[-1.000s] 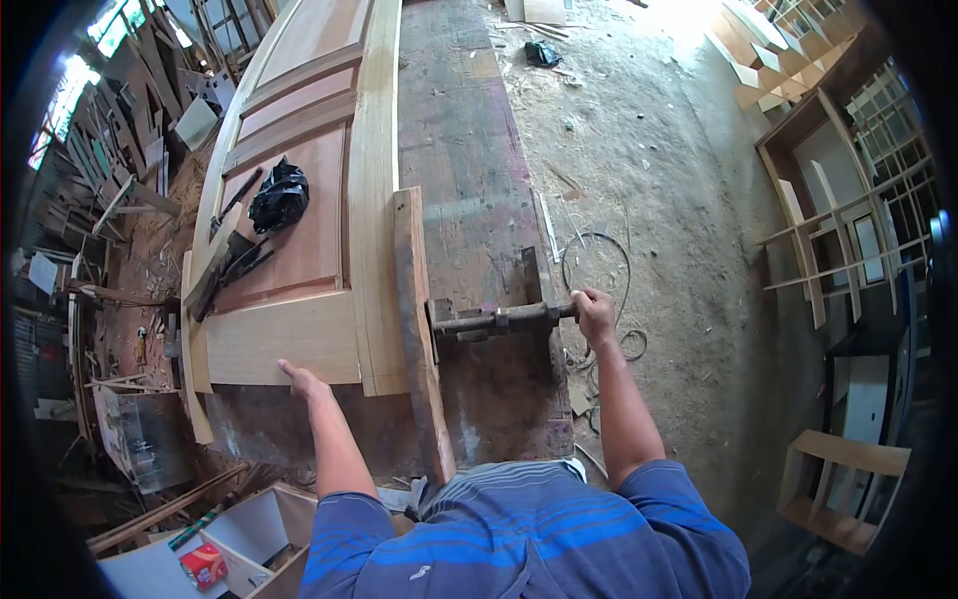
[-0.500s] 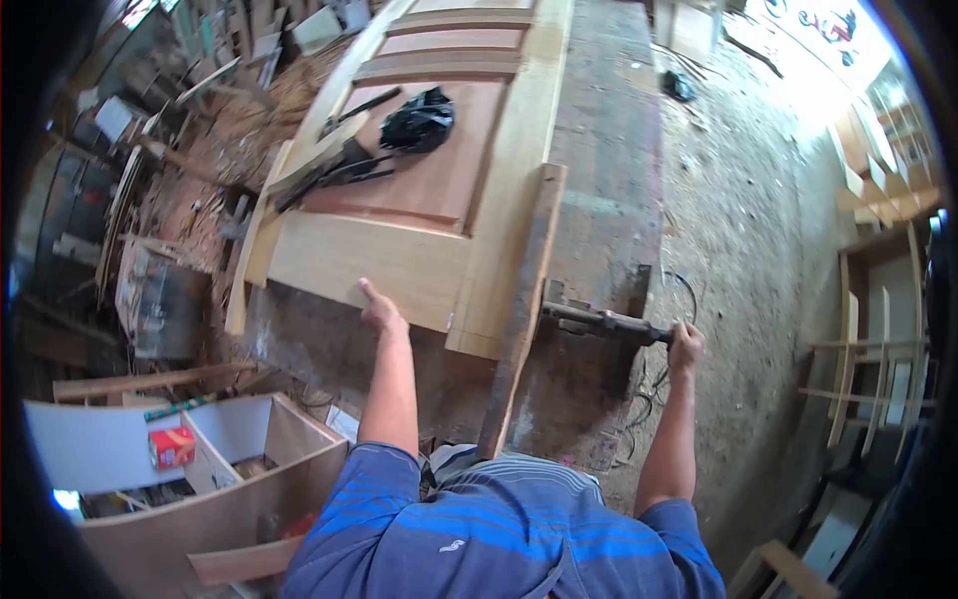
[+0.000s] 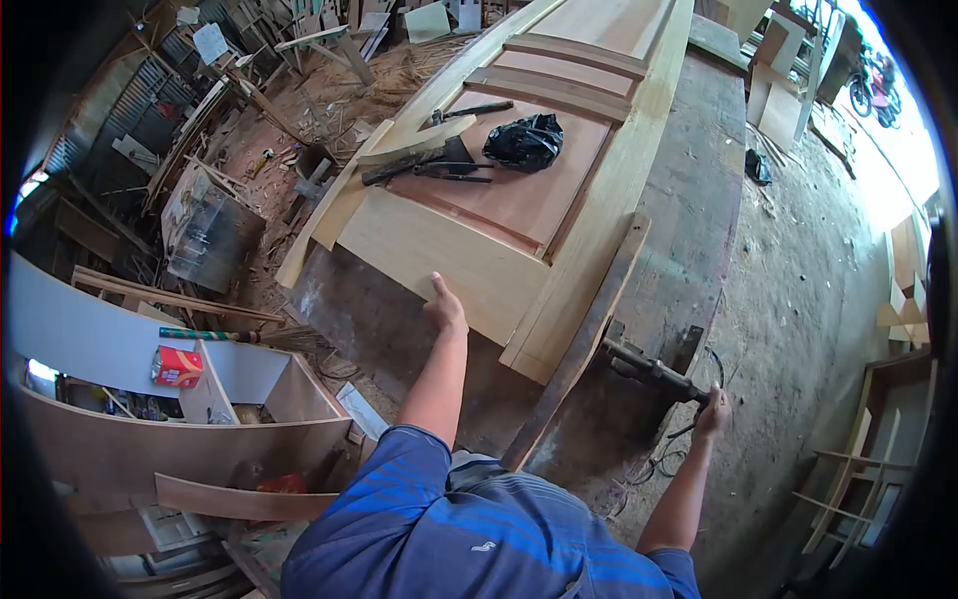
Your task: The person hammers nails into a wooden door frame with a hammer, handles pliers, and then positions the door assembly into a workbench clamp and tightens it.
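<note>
A pale wooden panel door [image 3: 439, 245] lies flat on the workbench [image 3: 689, 190]. My left hand [image 3: 445, 304] is at its near end, thumb over the edge, the other fingers hidden. A long wooden bar [image 3: 589, 334] stands against the door's right near corner, running towards my body. To the bar's right is a dark metal vise screw [image 3: 649, 367]. My right hand [image 3: 713, 411] is closed round its outer end. On the door lie a black plastic bag [image 3: 524, 142], a hammer [image 3: 474, 112], a curved wood piece [image 3: 417, 142] and dark tools [image 3: 449, 168].
An open wooden cabinet [image 3: 269, 436] with a red box [image 3: 178, 366] on it stands at my left. Wood shavings and offcuts [image 3: 299, 130] cover the floor beyond. At right, wooden frames [image 3: 868, 429] stand on the dirt floor [image 3: 788, 329]. Cables [image 3: 659, 464] hang by the vise.
The view has turned left, so the door and both hands appear further right and lower. Both hands keep their places, left at the door's edge and right on the vise screw.
</note>
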Demonstrator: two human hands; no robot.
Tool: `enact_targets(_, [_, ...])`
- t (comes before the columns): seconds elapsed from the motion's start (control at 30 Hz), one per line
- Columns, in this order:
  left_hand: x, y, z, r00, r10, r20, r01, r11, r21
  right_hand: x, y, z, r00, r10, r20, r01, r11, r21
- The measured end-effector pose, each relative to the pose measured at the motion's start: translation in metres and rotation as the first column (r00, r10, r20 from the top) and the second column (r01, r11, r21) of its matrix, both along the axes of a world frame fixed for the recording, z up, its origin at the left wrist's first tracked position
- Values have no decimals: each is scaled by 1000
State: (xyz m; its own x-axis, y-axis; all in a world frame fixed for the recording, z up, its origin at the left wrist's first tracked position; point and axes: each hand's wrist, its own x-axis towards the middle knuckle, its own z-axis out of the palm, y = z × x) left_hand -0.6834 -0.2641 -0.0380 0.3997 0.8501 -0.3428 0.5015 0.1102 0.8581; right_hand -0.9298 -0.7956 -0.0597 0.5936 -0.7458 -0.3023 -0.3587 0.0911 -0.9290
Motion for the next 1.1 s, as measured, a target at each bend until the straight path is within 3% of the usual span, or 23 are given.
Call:
enact_targets(0.03, [3, 4, -8, 999, 14, -43, -13, 999, 34, -5, 11, 19, 999, -34, -18, 36, 993, 111])
enact_targets(0.07, [7, 5, -16, 996, 16, -85, -11, 998, 65, -22, 3, -15, 999, -7, 47, 1, 993, 120])
enact_targets(0.1, [6, 8, -15, 999, -9, -43, 8, 1000, -1, -40, -3, -46, 995, -55, 86, 31, 967, 253])
enact_targets(0.13, [4, 8, -13, 999, -44, 2, 44, 996, -78, -62, -6, -64, 996, 36, 76, -51, 978, 203])
enact_targets(0.17, [3, 4, -6, 999, -35, -15, 33, 997, -73, -85, 4, -82, 976, 131, 176, -148, 985, 89])
enact_targets(0.2, [1, 0, -1, 1000, -22, 17, 24, 993, -113, -105, 21, -61, 951, 217, -219, -245, 963, -113])
enact_targets(0.23, [0, -2, -3, 996, -23, 91, 36, 990, -133, -116, 46, -31, 956, 200, -214, -226, 968, -105])
enact_targets(0.3, [2, 11, -15, 993, -115, 36, 119, 988, -103, -140, 59, 10, 954, 261, -146, -256, 965, 57])
enact_targets(0.37, [6, 17, -15, 983, -135, -122, 129, 990, -58, -152, 81, 102, 960, 278, 22, -274, 925, 264])
enact_targets(0.4, [6, 20, -28, 987, -88, -137, 123, 953, 276, -150, 87, 147, 952, 287, 104, -305, 907, 291])
enact_targets(0.43, [4, 22, -52, 990, -38, -133, 109, 808, 579, -148, 91, 190, 939, 292, 180, -336, 887, 316])
enact_targets(0.47, [7, 17, -65, 995, 6, -104, 82, 573, 816, -143, 83, 202, 917, 297, 267, -371, 880, 297])
enact_targets(0.5, [5, -1, -54, 963, -261, -64, 207, 570, 795, -138, 75, 214, 886, 301, 354, -407, 870, 277])
enact_targets(0.57, [-31, -61, 0, 708, -705, 35, 428, 469, 773, -123, 45, 204, 780, 338, 526, -477, 866, 151])
enact_targets(0.6, [-45, -92, 29, 486, -874, 20, 589, 345, 730, -104, 34, 202, 775, 358, 521, -434, 901, 27])
enact_targets(0.63, [-59, -123, 52, 230, -973, 18, 708, 180, 683, -83, 21, 200, 851, 340, 401, -364, 931, -17])
enact_targets(0.7, [-79, -169, 71, 40, -971, -236, 707, -139, 694, -40, -4, 204, 932, 308, 194, -289, 950, -120])
enact_targets(0.73, [-86, -186, 72, 20, -954, -298, 753, -182, 632, -17, -18, 206, 946, 304, 110, -283, 944, -171])
enact_targets(0.8, [-91, -205, 64, 0, -921, -388, 778, -244, 579, 31, -56, 182, 968, 226, -110, -248, 785, -567])
enact_targets(0.87, [-95, -209, 41, 8, -888, -460, 752, -298, 587, 76, -91, 141, 938, 321, 130, -146, 707, -693])
enact_targets(0.97, [-96, -210, 47, 11, -888, -460, 743, -300, 598, 124, -115, 94, 956, 178, 234, -52, 886, -461])
enact_targets(1.07, [-93, -212, 55, 1, -869, -495, 749, -328, 576, 128, -129, 47, 985, 166, -54, -175, 926, -335])
enact_targets(1.1, [-93, -212, 56, -7, -864, -503, 754, -335, 565, 122, -154, -14, 976, 207, -70, -218, 948, -231])
